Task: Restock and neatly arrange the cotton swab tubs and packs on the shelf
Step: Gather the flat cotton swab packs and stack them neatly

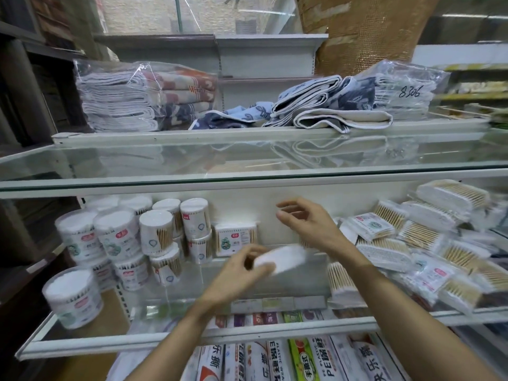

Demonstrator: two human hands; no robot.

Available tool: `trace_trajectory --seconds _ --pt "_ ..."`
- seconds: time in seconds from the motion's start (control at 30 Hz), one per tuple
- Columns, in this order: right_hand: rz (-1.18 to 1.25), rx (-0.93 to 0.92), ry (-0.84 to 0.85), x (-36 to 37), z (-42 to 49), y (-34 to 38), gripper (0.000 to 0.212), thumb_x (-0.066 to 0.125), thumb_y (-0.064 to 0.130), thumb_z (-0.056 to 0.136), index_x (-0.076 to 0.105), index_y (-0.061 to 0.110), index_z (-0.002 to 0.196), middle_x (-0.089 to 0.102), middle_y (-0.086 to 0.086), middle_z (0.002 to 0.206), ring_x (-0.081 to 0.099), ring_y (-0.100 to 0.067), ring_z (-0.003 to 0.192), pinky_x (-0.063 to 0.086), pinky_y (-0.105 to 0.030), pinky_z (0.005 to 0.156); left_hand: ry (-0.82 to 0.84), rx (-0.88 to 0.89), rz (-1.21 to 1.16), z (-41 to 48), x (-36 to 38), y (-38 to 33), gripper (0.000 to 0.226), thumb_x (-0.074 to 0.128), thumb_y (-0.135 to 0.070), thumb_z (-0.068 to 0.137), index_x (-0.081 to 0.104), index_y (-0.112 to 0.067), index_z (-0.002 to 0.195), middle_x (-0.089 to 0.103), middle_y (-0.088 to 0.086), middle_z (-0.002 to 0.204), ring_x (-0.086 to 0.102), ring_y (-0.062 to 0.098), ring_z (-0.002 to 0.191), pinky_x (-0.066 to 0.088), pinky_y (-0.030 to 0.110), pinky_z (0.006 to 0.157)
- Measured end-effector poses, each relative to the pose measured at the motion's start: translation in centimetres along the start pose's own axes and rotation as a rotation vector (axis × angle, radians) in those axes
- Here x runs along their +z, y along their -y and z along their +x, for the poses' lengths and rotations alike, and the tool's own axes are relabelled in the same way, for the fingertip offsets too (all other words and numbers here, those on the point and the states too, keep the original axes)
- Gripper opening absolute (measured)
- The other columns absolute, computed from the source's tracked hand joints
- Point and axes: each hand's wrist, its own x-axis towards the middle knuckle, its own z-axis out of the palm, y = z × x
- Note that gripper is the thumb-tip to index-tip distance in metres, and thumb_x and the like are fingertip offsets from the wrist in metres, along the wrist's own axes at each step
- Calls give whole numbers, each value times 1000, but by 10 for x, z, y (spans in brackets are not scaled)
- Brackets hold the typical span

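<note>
A white pack of cotton swabs (280,259), blurred by motion, sits just below the centre of the frame, over the bare middle stretch of the glass-fronted shelf (176,338). The left hand (242,273) pinches its lower left end between thumb and fingers, so the pack juts up and right from that hand. The right hand (308,224) hangs just above and to the right of the pack, fingers loosely spread and curled, touching nothing that can be made out.

The step in hand looks like placing: a pack is being carried to the gap between the stacked round tubs (154,235) at left of centre and the loose heap of flat packs (428,243) at right. A single square pack (236,239) already stands against the back wall just left of the held one.

The next move probably calls for setting the held pack upright beside that square pack, face forward, with the free right hand steadying or squaring it. The heap on the right lies tilted and overlapping, so much of the tidying appears still to be done.
</note>
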Motion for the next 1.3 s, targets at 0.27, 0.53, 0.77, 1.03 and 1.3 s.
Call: trace_trajectory --seconds 0.27,0.53,0.77,1.03,1.3 --pt "157 81 296 -7 -18 -3 40 72 25 90 62 24 129 71 3 117 69 -7 106 59 -29 87 -213 -128 -616 7 -32 -9 52 45 -52 99 69 -7 101 72 26 95 63 30 76 45 31 54" --pt "267 131 242 4 -17 -6 22 70 15 92 65 23 112 77 -3 102 72 -23 96 61 -39 80 -247 -48 -546 3 -39 2 54 68 -48 83 58 -9 119 69 22 111 66 31 74 56 34 62" --pt "137 188 226 40 -12 -8 18 77 22 87 68 13 101 76 -7 94 75 -24 82 62 -39 78 -545 -12 -76 -10 -35 13 24 64 -40 92 58 -21 105 69 -1 102 72 19 87 61 39 79" --pt "-28 208 224 73 -5 -10 22 72 21 91 64 14 110 74 0 102 71 -10 87 62 -32 81 -596 -14 288 -15 -35 26 23 61 -28 97 65 -15 115 71 1 113 65 9 95 52 23 85" --pt "-99 191 164 77 -5 -9 21 74 22 89 58 22 104 67 8 94 61 6 76 50 -9 63 -506 17 301 -17 -36 28 29 60 -22 97 62 -14 125 68 0 124 58 3 99 38 -8 70"
